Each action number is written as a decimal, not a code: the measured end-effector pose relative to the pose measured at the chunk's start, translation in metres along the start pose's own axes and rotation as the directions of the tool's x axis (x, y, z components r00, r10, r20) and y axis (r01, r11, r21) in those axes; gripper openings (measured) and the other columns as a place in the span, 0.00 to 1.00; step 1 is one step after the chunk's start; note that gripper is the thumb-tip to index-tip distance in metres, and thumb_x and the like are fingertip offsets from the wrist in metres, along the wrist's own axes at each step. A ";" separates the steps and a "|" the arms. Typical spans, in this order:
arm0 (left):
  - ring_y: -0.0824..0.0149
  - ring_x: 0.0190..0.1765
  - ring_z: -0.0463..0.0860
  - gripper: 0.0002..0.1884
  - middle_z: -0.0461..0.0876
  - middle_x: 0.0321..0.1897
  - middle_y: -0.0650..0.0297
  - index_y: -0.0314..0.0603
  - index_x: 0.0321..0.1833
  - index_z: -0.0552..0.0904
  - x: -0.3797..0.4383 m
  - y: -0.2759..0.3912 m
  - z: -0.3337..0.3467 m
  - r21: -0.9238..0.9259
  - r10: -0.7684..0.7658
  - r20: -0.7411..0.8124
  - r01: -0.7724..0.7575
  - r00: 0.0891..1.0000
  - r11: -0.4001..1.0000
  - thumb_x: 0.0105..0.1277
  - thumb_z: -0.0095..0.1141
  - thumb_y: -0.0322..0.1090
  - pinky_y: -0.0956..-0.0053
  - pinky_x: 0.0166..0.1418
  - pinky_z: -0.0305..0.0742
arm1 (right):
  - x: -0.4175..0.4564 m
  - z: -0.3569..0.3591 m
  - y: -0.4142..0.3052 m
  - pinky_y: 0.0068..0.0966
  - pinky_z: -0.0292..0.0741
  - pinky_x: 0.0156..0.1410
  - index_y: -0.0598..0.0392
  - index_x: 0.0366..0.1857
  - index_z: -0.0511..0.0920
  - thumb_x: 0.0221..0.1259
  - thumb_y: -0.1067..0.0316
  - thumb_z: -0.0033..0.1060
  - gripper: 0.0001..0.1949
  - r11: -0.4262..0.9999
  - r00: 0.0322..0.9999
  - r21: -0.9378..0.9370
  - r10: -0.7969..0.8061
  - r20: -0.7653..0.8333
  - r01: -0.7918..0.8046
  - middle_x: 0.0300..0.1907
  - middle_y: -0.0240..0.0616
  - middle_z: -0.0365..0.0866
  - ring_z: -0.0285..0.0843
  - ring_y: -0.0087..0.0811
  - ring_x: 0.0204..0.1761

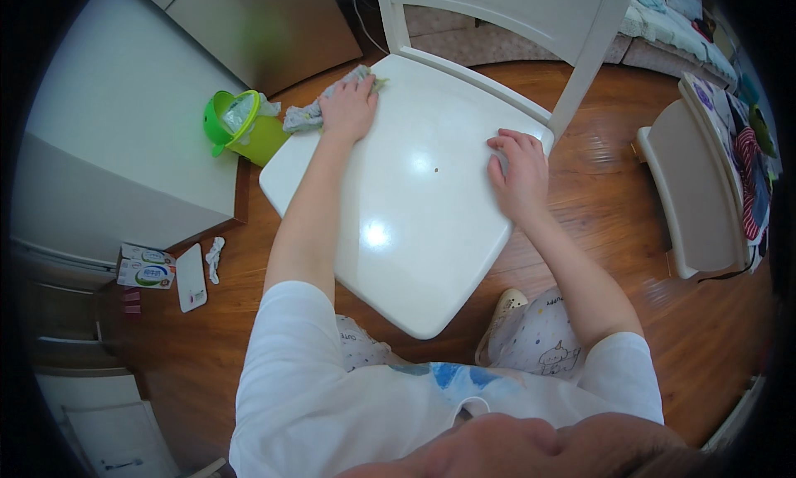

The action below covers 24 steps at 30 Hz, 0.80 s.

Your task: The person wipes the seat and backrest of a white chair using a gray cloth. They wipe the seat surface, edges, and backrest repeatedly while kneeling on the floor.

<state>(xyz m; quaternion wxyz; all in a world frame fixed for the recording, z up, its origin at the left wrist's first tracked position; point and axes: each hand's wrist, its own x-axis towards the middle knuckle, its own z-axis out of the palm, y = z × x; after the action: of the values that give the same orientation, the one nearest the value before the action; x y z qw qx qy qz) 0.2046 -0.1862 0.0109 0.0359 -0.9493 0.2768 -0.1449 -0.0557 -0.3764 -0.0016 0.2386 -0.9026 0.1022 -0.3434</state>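
Before me stands a white chair with a glossy seat (416,198) and a tall backrest (516,5) on its far side. My left hand (351,108) presses a crumpled grey cloth (306,116) with yellowish bits against the seat's far left edge. Part of the cloth hangs past that edge, and some of it is hidden under the fingers. Near the right edge, my right hand (521,176) rests on the seat with bent fingers and holds nothing. A small dark spot (436,170) shows near the middle of the seat.
A green lidded bin (261,139) with a plastic liner stands close left of the seat. On the wooden floor (609,229) at left are a milk carton box (146,273), a white bathroom scale (191,279) and crumpled tissue (214,259). Another chair (696,192) bearing clothes is at right.
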 end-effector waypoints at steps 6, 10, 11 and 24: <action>0.58 0.72 0.64 0.25 0.68 0.70 0.60 0.59 0.72 0.66 -0.053 0.020 -0.016 -0.116 0.071 -0.002 -0.071 0.997 0.991 0.73 0.42 0.48 0.37 0.70 0.56 | -0.001 0.004 0.006 0.39 0.69 0.61 0.54 0.39 0.81 0.52 0.71 0.61 0.10 0.999 0.997 0.016 -0.028 -0.071 0.029 0.51 0.40 0.81 0.73 0.44 0.57; 0.56 0.72 0.64 0.27 0.67 0.70 0.58 0.58 0.74 0.62 -0.100 0.035 -0.031 -0.185 0.103 -0.015 -0.104 0.995 0.977 0.73 0.44 0.45 0.37 0.71 0.54 | -0.001 0.011 0.006 0.40 0.70 0.60 0.54 0.37 0.82 0.51 0.71 0.61 0.09 0.999 0.994 0.031 -0.040 -0.102 0.043 0.48 0.40 0.82 0.73 0.44 0.56; 0.56 0.72 0.64 0.27 0.67 0.70 0.58 0.57 0.75 0.62 -0.112 0.039 -0.035 -0.209 0.106 -0.022 -0.108 0.994 0.972 0.72 0.44 0.45 0.38 0.71 0.54 | 0.000 0.012 0.005 0.40 0.70 0.60 0.53 0.37 0.82 0.52 0.70 0.61 0.09 0.999 0.994 0.030 -0.031 -0.104 0.034 0.48 0.40 0.82 0.73 0.44 0.56; 0.53 0.71 0.66 0.30 0.72 0.66 0.56 0.46 0.74 0.61 -0.256 0.107 -0.084 -0.419 0.137 -0.174 -0.199 0.975 0.886 0.69 0.51 0.40 0.44 0.72 0.51 | 0.005 0.023 0.020 0.39 0.72 0.60 0.52 0.36 0.83 0.54 0.68 0.62 0.07 1.000 0.994 -0.027 0.000 -0.111 -0.003 0.46 0.38 0.83 0.75 0.43 0.54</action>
<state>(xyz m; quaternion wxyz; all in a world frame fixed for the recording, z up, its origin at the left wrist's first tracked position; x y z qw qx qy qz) -0.0817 -0.1386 0.0102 -0.1831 -0.8933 0.3851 -0.1420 -0.0371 -0.3872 -0.0236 0.2206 -0.8852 0.1204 -0.3914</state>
